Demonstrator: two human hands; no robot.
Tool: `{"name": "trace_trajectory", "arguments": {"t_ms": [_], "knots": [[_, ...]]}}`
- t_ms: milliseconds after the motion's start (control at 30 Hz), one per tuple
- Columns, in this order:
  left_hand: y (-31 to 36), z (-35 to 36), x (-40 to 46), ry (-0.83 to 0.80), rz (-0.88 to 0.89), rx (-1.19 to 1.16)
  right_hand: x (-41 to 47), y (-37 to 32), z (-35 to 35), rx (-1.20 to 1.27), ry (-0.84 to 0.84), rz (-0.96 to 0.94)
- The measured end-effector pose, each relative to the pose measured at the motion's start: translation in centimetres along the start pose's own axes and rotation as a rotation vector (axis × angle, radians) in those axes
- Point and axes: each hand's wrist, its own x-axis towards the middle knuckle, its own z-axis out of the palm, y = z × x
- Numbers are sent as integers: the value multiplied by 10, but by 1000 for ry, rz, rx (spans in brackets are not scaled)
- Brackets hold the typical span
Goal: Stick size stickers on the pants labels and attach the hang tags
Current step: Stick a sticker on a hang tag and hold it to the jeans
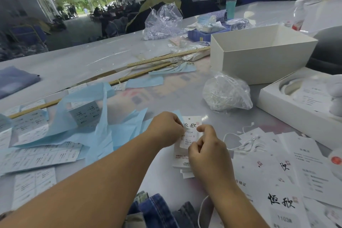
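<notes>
**Sticker meets tag on a crowded tabletop**

A big grey workshop hall stretches behind a long pale tabletop (88, 61) strewn with blue backing paper (103, 127), wooden rulers (166, 57) and an open white box (259, 52). Near the front edge, both hands work over one hang tag (192, 127), a white card with black brush characters and a punched hole at its top. The left hand (166, 129) has its fingers curled in a pinch at the tag's left edge; the right hand (207, 146) pinches at the right edge, fingers bent. Whether a size sticker sits between the fingertips cannot be told.

The step looks like sticker placement. To do it well, I would hold the card flat, line the sticker square to the printed size line, then press from one side across so that no bubble stays.

Loose tag strings (246, 144) lie just right of the hands, more printed tags (288, 181) spread beyond. Denim pants (155, 209) sit bunched at the near edge, below the arms, waiting for tags.
</notes>
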Motion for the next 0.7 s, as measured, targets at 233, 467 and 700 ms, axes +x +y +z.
{"name": "trace_trajectory", "arguments": {"t_ms": [233,467,700], "knots": [[-3,0,3,-16,7,45,-1,-5,-3,-32,-17,2],[-3,6,-1,9,37,143,-2,-5,-2,-87,11,-14],[-9,0,2,20,-27,105,-1,-2,-3,-128,17,21]]}}
